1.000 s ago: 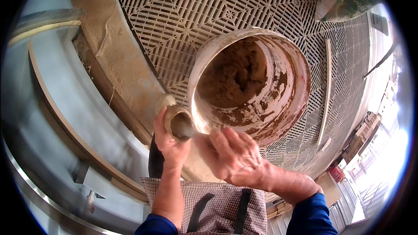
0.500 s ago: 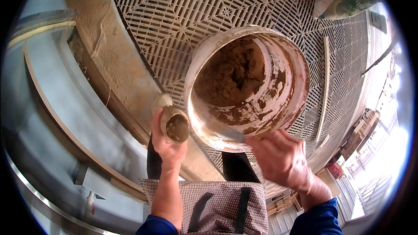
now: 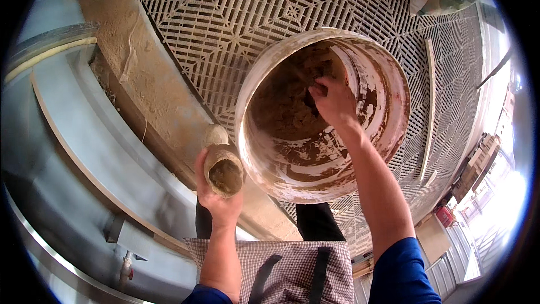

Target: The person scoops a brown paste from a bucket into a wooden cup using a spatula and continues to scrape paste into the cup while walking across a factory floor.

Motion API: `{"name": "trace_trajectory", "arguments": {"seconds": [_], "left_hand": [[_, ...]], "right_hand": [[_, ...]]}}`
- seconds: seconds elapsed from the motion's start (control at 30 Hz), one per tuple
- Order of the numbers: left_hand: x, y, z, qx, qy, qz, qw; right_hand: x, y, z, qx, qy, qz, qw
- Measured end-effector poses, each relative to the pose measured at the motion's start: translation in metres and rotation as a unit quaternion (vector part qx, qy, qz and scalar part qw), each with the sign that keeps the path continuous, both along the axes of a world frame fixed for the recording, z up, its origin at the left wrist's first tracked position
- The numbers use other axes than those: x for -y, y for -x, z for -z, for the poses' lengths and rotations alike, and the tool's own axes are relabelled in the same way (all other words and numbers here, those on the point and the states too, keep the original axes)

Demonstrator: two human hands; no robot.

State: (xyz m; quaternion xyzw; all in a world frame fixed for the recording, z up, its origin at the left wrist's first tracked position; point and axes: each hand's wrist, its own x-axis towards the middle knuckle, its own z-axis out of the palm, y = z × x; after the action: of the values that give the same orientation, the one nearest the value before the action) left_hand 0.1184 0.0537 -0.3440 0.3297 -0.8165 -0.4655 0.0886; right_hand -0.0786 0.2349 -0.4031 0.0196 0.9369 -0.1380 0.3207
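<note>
Bucket (image 3: 388, 95) sits mid-view on the slatted floor mat (image 3: 214, 39), tipped-looking in this fisheye, smeared inside with a heap of brown mud (image 3: 281, 110) at the bottom. My right hand (image 3: 332, 98) is down in there, fingers pinched together on what looks like a slim tool (image 3: 308, 80). The working end is lost in the shadow, so from my end of the feed I can't tell if it's loaded.

My left hand (image 3: 219, 200) is wrapped around the clay-coloured cup (image 3: 222, 153), left of the bucket's near side, mouth facing up and toward me, brown stuff inside. There's a pale rounded piece (image 3: 215, 133) just past it on the far side; can't tell if it's attached.

I'd call this step scooping mud. My tips: go in at a low angle, take modest loads, and wipe the blade on the bucket wall so lumps don't drop on the way over. Keep the cup close to the rim with its mouth up, hold it firm but don't squeeze, and press each load in so no air pockets get trapped.
</note>
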Motion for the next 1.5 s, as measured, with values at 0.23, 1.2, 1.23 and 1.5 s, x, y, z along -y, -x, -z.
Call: {"name": "trace_trajectory", "arguments": {"seconds": [0.23, 1.2, 1.23, 1.5], "left_hand": [[0.001, -0.003, 0.000, 0.006, -0.004, -0.002, 1.000], [-0.002, 0.005, 0.000, -0.019, -0.062, -0.022, 0.998], [-0.001, 0.001, -0.001, -0.005, -0.064, -0.018, 0.998], [-0.005, 0.000, -0.002, 0.016, -0.040, -0.027, 0.999]], "right_hand": [[0.018, 0.041, 0.035, 0.000, -0.050, -0.253, 0.966], [-0.019, 0.049, 0.024, 0.242, 0.271, -0.067, 0.930], [-0.023, 0.048, 0.014, 0.249, 0.285, -0.066, 0.923], [-0.035, -0.008, -0.123, 0.189, 0.398, -0.044, 0.897]]}}
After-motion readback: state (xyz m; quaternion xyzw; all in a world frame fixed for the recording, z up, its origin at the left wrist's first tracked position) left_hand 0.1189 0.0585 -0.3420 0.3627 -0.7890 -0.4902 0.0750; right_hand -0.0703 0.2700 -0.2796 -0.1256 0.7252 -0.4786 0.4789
